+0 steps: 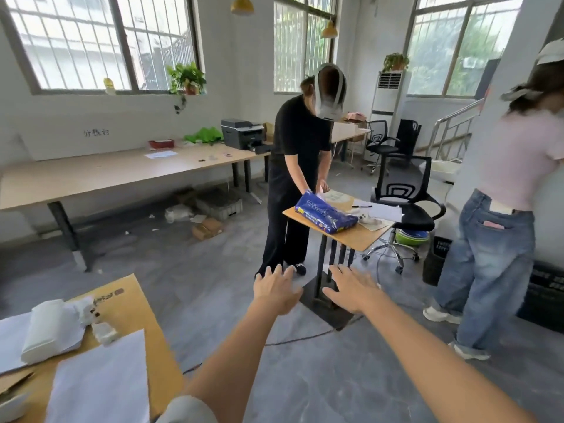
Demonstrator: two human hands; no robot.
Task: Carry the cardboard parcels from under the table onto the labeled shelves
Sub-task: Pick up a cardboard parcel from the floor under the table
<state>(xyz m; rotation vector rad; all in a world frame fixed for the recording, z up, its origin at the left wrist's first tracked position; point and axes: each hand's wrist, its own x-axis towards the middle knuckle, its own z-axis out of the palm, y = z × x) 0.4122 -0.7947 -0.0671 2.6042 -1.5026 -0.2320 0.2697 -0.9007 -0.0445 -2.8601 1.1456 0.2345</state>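
Small cardboard parcels (207,228) lie on the grey floor under the long wooden table (91,175) by the far wall, beside a grey crate (220,204) and a white bag (178,213). My left hand (276,288) and my right hand (351,288) reach forward at mid-frame with fingers spread and nothing in them, well short of the parcels. No shelves show in this view.
A person in black stands at a small wooden stand (351,233) with a blue package (325,215) on it. Another person in jeans (494,239) is at the right. Black office chairs (406,193) sit behind. A desk (134,315) with papers is at my lower left.
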